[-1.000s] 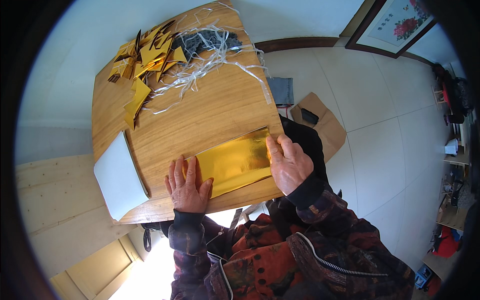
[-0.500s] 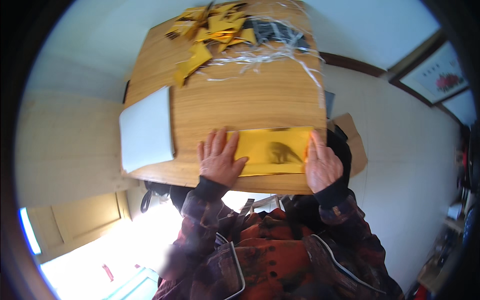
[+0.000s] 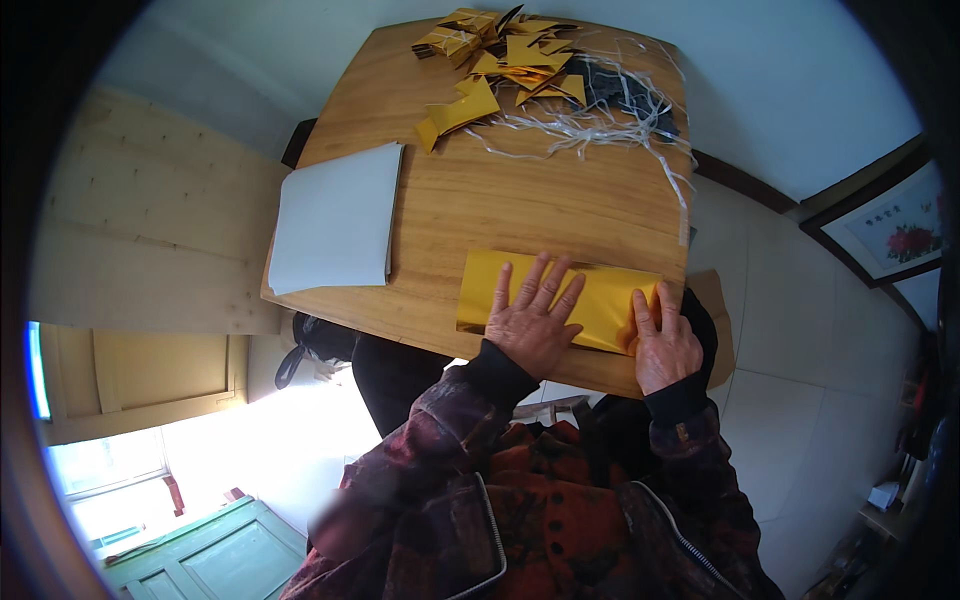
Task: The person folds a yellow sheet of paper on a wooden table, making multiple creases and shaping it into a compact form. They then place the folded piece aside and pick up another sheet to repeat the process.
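Note:
A folded strip of shiny gold foil paper (image 3: pixel 600 300) lies along the front right edge of the wooden table. My left hand (image 3: pixel 533 322) rests flat on its middle, palm down with fingers spread. On the right end of the strip, my right hand (image 3: pixel 665 345) presses with two fingers stretched out and apart; its other fingers are partly hidden. The foil's left end shows bare beyond my left hand.
A stack of white sheets (image 3: pixel 335 220) sits at the table's left. Folded gold paper pieces (image 3: pixel 520 65), some tied in bundles, are heaped at the back. Beside them, tangled white plastic strips (image 3: pixel 600 130) lie over a dark grey bundle (image 3: pixel 620 92).
My left hand has slid right from the strip's left end to its middle. My right hand stays at the right end, its two fingers now spread apart. The whole view has shifted.

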Demonstrator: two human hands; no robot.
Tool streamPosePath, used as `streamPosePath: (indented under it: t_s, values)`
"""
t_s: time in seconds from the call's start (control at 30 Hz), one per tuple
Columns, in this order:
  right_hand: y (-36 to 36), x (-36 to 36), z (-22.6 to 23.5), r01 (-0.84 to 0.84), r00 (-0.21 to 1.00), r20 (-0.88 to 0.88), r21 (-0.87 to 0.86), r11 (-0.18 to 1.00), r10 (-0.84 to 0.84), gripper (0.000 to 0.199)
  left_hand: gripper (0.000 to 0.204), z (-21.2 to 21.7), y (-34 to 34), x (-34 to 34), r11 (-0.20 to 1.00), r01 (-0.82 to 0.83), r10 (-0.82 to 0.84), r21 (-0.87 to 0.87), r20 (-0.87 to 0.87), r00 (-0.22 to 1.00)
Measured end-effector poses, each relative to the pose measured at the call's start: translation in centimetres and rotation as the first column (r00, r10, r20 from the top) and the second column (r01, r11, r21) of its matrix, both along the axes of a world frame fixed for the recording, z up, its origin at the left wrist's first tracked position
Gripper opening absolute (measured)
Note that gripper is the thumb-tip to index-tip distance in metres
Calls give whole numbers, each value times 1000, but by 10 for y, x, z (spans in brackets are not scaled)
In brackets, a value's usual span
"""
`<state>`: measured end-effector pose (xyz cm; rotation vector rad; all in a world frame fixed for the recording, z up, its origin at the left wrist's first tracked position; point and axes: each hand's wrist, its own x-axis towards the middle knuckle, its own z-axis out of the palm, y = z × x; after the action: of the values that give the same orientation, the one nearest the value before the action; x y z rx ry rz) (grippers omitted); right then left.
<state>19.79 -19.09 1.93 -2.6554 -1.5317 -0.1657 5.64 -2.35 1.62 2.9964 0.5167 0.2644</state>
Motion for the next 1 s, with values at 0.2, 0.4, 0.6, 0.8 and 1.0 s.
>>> streamPosePath:
  t_s: [0.2, 0.4, 0.6, 0.8, 1.0]
  values:
    - [1, 1, 1, 27, 999, -44, 28, 999, -26, 54, 77, -15, -43, 32, 956, 144, -167, -254, -69, 984]
    - [-1, 1, -4, 26, 999, -33, 58, 998, -24, 54, 78, -19, -17, -3, 974, 150, -165, -172, -72, 984]
    - [-1, 1, -4, 31, 999, -33, 42, 999, -30, 53, 77, -12, 22, -46, 983, -89, 71, -162, -118, 990]
    - [0, 1, -2, 55, 997, -50, 13, 998, -54, 50, 73, -16, 23, -50, 976, -129, 112, -174, -100, 989]
    - [12, -26, 15, 40, 999, -1, 200, 979, -40, 43, 71, -18, 24, -47, 986, -104, 90, -129, -110, 990]
